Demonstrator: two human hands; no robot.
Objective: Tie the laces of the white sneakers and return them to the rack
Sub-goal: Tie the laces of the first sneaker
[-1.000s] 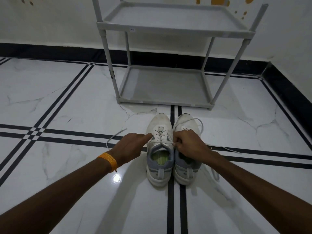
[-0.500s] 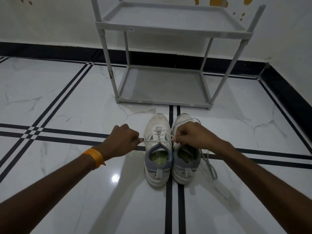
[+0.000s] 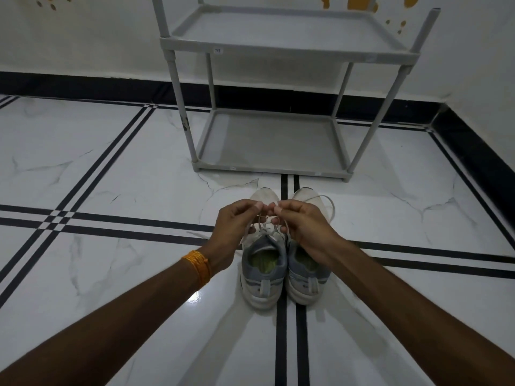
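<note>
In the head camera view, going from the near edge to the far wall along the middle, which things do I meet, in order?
Grey heels of the pair of white sneakers → the left hand and right hand pinching a white lace → white toe caps → grey plastic two-shelf rack → black skirting band → white wall.

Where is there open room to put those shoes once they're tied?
Both shelves of the grey plastic rack are bare. It is crowded only where both hands, left and right, work over the white sneakers.
</note>
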